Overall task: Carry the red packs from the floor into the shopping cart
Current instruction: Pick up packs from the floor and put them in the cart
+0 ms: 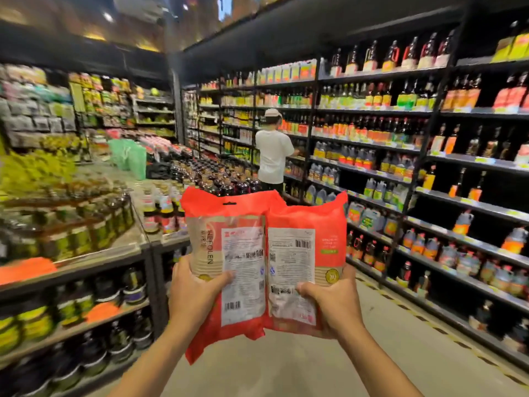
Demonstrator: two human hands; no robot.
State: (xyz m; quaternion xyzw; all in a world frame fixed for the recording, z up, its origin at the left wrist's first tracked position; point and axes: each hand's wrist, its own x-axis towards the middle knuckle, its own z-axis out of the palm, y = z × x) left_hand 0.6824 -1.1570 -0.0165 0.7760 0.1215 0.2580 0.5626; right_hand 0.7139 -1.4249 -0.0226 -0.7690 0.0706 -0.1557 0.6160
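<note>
I count two red packs: my left hand (197,293) grips the left pack (229,253), my right hand (329,299) grips the right pack (303,253), edges touching, upright.

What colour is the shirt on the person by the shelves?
White. The shirt shows best in the head view.

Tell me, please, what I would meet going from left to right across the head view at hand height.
Display table with jars → left hand → left red pack → right red pack → right hand → bottle shelves.
</note>
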